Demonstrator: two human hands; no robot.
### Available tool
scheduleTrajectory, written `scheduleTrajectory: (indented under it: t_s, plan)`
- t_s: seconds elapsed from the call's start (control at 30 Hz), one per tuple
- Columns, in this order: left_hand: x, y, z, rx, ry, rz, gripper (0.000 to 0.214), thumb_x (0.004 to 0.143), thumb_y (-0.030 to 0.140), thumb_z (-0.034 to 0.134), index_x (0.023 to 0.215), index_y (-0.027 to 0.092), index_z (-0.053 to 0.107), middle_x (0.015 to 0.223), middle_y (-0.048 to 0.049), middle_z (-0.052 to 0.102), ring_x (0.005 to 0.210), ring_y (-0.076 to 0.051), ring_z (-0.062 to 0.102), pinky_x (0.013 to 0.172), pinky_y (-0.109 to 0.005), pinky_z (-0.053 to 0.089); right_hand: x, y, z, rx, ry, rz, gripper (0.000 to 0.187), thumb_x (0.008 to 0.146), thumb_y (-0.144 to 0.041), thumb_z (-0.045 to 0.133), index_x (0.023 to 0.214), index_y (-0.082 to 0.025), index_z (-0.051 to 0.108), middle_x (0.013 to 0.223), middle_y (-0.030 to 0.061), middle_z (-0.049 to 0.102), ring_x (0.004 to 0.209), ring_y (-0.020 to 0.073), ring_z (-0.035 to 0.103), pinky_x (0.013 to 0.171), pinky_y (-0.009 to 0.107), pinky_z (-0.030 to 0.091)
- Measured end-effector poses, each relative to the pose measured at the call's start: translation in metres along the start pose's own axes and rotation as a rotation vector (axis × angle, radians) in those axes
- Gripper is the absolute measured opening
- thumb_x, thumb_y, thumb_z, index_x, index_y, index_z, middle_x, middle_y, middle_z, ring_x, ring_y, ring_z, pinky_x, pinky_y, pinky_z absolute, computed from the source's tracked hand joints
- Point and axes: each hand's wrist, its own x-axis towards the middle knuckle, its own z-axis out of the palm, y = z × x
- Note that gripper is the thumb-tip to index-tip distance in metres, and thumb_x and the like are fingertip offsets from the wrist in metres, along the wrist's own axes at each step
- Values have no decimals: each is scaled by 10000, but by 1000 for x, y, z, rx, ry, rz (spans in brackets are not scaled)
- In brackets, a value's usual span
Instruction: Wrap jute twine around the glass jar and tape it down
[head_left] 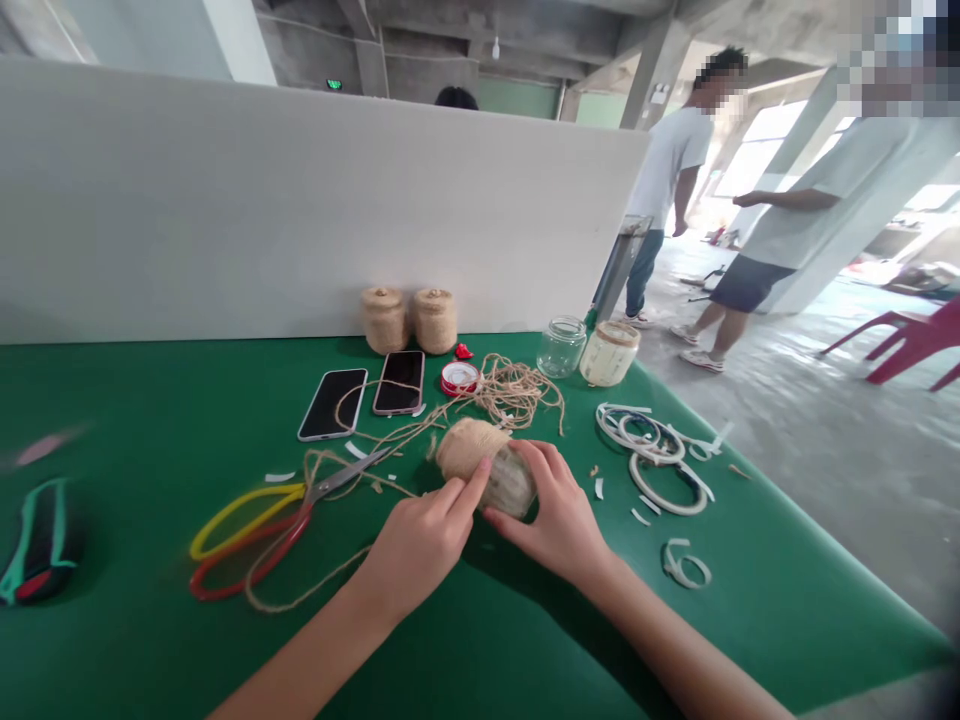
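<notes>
Two bare forearms [660,625] reach in from the bottom edge, ending at one jar [466,448], part-wrapped in twine, held tilted above the green tabletop [525,640]. The right hand [559,510] is half open, its fingers and thumb curved around the jar's unwrapped end. The left hand [427,540] presses a straightened index finger on the wrapping, other fingers folded; whether they pinch a strand I cannot tell.

Just beyond sits one heap of loose twine [517,390], with one red-rimmed spool [460,377] beside it. Left of these are two phones [399,383] and one pair of scissors [300,510]. Farther back, two twine-covered jars [435,322] stand against one white partition [300,210]; to their right are one clear jar [561,348] and one whitish jar [609,355]. Overlapping white rings [669,508], too tangled to count, lie at right. Two people [671,160] stand past the table.
</notes>
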Motion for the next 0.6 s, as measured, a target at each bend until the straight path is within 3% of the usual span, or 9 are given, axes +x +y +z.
scheduleTrajectory:
  t_s: [0.27, 0.37, 0.47, 0.6]
  plan:
    - [1, -1, 3, 25, -9, 22, 502, 861, 48, 377, 1354, 87, 290, 735, -13, 572, 524, -105, 536, 452, -213, 421, 0, -1, -1, 21, -46, 82, 564, 752, -450, 586, 1235, -243, 382, 1185, 72, 508, 1020, 229, 557, 831, 377, 488]
    - [3, -1, 4, 26, -11, 31, 498, 855, 47, 386, 1344, 66, 298, 725, -14, 569, 524, -108, 536, 456, -215, 425, -1, 2, 0, -91, -9, 38, 751, 726, -566, 571, 1323, -208, 291, 1282, 121, 451, 1097, 280, 516, 855, 439, 474]
    - [4, -1, 6, 28, -1, 37, 497, 849, 44, 397, 1337, 53, 303, 726, -10, 568, 521, -115, 539, 446, -224, 430, -2, 4, 1, -175, 89, -74, 930, 627, -601, 644, 1346, -159, 253, 1357, 168, 345, 1227, 327, 381, 966, 493, 388]
    - [4, 1, 6, 40, 5, 20, 507, 849, 57, 416, 1342, 61, 300, 750, -11, 574, 513, -117, 541, 444, -237, 438, -3, 4, 2, -119, -16, -147, 689, 662, -384, 671, 1246, -182, 366, 1296, 137, 378, 1201, 286, 393, 952, 422, 423]
